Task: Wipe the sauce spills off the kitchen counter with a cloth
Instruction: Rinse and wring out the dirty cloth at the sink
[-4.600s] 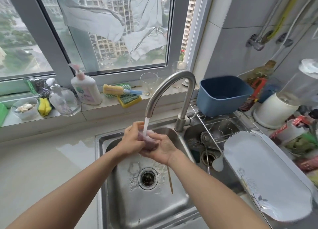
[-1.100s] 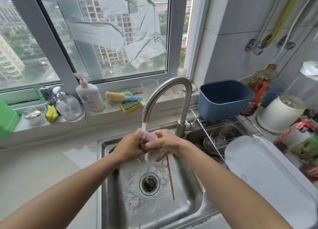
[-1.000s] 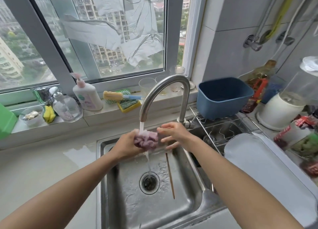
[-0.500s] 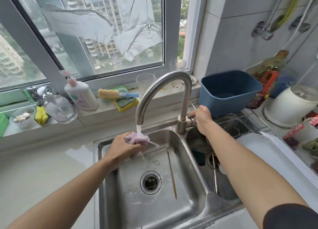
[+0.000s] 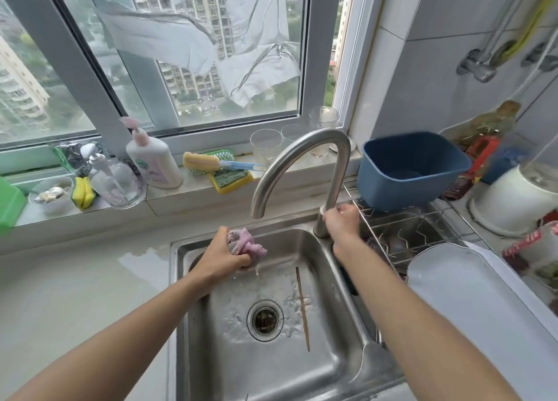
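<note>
My left hand (image 5: 222, 257) squeezes a wet, bunched pink cloth (image 5: 247, 245) over the left side of the steel sink (image 5: 271, 367), and a few drops fall from it. My right hand (image 5: 342, 224) is closed around the handle at the base of the curved steel tap (image 5: 302, 147). No water runs from the spout. The pale kitchen counter (image 5: 75, 295) lies to the left of the sink, with a wet patch (image 5: 142, 254) near the sink's back corner. I see no sauce spill on the visible counter.
A chopstick (image 5: 303, 307) lies in the sink beside the drain (image 5: 265, 319). On the sill stand a soap bottle (image 5: 154, 159), sponges, a brush and glasses. A blue tub (image 5: 413, 171) sits on a wire rack right of the tap; a white tray (image 5: 471, 304) lies below.
The water stream has stopped. My right hand left the cloth and took hold of the tap handle. My left hand stayed over the sink, still holding the cloth.
</note>
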A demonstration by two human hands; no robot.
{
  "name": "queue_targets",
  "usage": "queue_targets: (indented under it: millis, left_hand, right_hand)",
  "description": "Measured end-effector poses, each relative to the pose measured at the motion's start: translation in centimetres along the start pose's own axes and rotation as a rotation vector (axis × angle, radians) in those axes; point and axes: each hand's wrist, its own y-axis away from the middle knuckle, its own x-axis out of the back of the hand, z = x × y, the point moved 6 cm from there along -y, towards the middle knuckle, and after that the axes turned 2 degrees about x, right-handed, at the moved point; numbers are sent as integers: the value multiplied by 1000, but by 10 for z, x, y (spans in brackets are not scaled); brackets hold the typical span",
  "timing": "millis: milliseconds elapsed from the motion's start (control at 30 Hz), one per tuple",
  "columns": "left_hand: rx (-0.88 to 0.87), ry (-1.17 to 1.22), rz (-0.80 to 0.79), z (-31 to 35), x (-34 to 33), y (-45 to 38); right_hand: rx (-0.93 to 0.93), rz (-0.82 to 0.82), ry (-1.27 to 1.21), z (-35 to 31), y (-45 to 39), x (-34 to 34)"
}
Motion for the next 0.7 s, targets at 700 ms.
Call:
queue_targets:
  millis: [700]
  left_hand:
    - [-347,-680,-245,23,-10,67]
  right_hand:
    - [-101,-818,27,32,166,-54]
